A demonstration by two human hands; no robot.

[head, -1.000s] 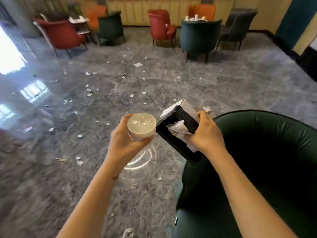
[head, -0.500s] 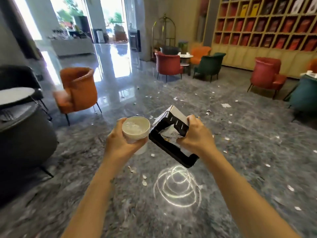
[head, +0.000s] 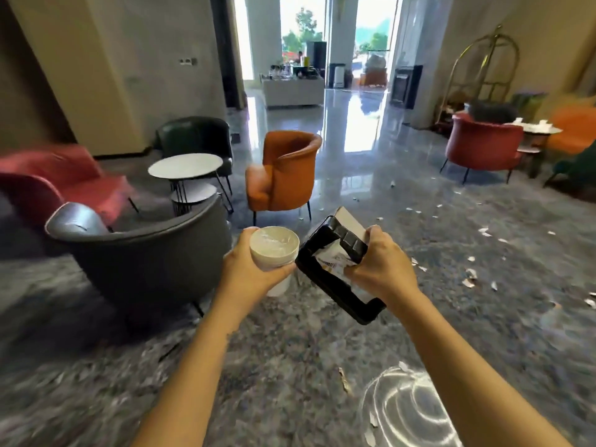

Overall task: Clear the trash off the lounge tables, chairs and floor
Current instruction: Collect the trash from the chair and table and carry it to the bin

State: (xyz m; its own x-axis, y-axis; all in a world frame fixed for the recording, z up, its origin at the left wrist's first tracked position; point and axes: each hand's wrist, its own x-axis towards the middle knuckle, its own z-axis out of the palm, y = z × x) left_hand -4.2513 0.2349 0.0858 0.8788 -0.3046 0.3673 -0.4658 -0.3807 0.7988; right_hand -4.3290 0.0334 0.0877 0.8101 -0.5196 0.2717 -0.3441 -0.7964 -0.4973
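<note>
My left hand [head: 250, 272] grips a white paper cup [head: 274, 251] with a clear film lid, held upright at chest height. Right beside it my right hand [head: 382, 267] holds a black rectangular tray [head: 325, 282] tilted on edge, with crumpled paper wrappers [head: 332, 258] and a white card [head: 350, 221] pinned inside it. Small white paper scraps [head: 471, 277] lie scattered over the grey marble floor to my right and ahead.
A grey armchair [head: 142, 250] stands just left of my hands, an orange armchair [head: 285, 175] ahead, a red one [head: 54, 182] far left. A round white side table [head: 185, 166] sits between them. A red chair [head: 483, 146] and littered table [head: 538, 130] are at right.
The view has swung left across the lounge, from the bookshelf side toward the entrance and the grey chair group. Both hands keep their hold on the cup and tray.
</note>
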